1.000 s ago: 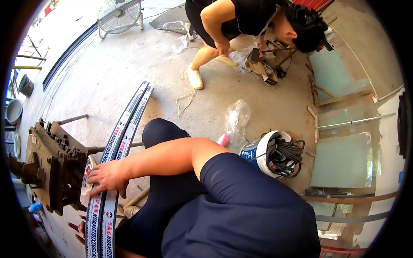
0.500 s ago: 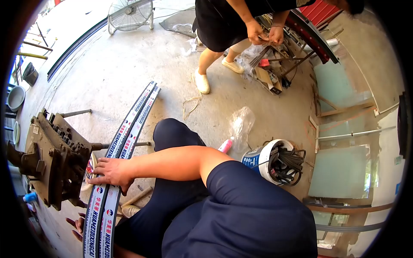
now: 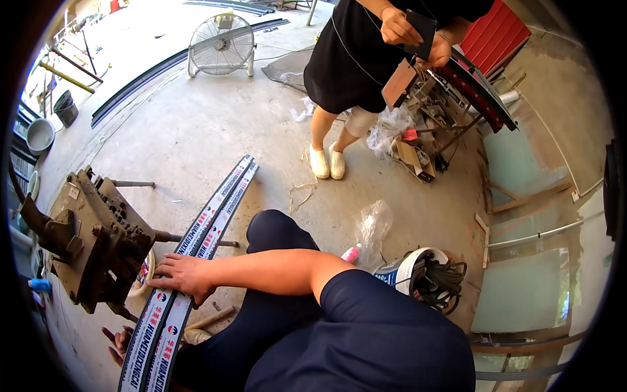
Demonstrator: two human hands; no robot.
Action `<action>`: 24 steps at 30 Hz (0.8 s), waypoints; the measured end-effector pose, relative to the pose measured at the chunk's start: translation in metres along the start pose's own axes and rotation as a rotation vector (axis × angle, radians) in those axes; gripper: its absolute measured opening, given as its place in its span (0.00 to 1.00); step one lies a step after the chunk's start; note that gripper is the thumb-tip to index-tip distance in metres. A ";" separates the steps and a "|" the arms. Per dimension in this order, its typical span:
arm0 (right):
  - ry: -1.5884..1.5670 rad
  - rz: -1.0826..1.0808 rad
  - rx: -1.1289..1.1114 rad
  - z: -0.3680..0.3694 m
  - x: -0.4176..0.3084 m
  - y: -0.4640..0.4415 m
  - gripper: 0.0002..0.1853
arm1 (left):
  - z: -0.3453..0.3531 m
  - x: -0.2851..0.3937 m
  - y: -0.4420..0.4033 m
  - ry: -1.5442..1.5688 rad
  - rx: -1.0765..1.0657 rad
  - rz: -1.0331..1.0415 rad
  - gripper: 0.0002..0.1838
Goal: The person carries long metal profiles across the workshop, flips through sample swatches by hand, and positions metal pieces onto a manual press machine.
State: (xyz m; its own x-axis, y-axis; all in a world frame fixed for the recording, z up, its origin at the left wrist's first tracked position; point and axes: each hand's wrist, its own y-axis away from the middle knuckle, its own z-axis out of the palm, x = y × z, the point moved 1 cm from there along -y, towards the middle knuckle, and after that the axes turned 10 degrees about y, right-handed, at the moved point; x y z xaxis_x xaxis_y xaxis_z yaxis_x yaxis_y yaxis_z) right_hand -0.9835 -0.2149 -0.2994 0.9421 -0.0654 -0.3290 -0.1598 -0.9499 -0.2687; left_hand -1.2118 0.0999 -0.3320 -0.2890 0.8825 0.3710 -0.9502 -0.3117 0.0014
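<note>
A pair of long, slightly curved profile strips point(image 3: 171, 307), covered in white printed film with blue and red lettering, runs from the bottom left up toward the middle. My right hand point(image 3: 186, 277) reaches across my body and grips them, its fingers over the far edge and its thumb at the near edge. At the lower left, my left hand point(image 3: 117, 343) shows beyond the strips, fingers apart. Its palm is hidden behind them, and whether it touches their underside cannot be seen.
A rusty machine point(image 3: 98, 238) with protruding bars stands left. A white bucket point(image 3: 403, 277) of dark coiled strips is at right, near clear plastic point(image 3: 375, 225). A co-worker point(image 3: 346, 72) holds a dark flat object point(image 3: 421, 34) ahead, beside a scrap pile point(image 3: 424, 124). A fan point(image 3: 222, 44) stands behind.
The view has tilted up. The co-worker stands more upright with feet together and now holds a dark flat object. My right hand keeps its place on the strips, and my left fingers look much the same.
</note>
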 end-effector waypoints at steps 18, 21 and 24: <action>0.023 0.014 -0.028 0.003 -0.002 -0.004 0.73 | -0.036 0.008 0.000 -0.001 0.003 0.121 0.32; 0.009 0.009 -0.040 0.003 -0.002 -0.004 0.73 | -0.017 -0.001 0.001 0.022 -0.056 0.135 0.32; 0.008 0.005 -0.011 0.006 -0.002 -0.005 0.72 | 0.005 -0.009 0.004 0.041 0.002 0.168 0.31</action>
State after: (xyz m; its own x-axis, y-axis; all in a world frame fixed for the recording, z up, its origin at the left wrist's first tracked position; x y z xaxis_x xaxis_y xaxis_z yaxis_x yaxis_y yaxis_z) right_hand -0.9863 -0.2083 -0.3025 0.9435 -0.0722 -0.3234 -0.1611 -0.9528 -0.2572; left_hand -1.2123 0.0889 -0.3309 -0.4482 0.8316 0.3279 -0.8880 -0.4565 -0.0559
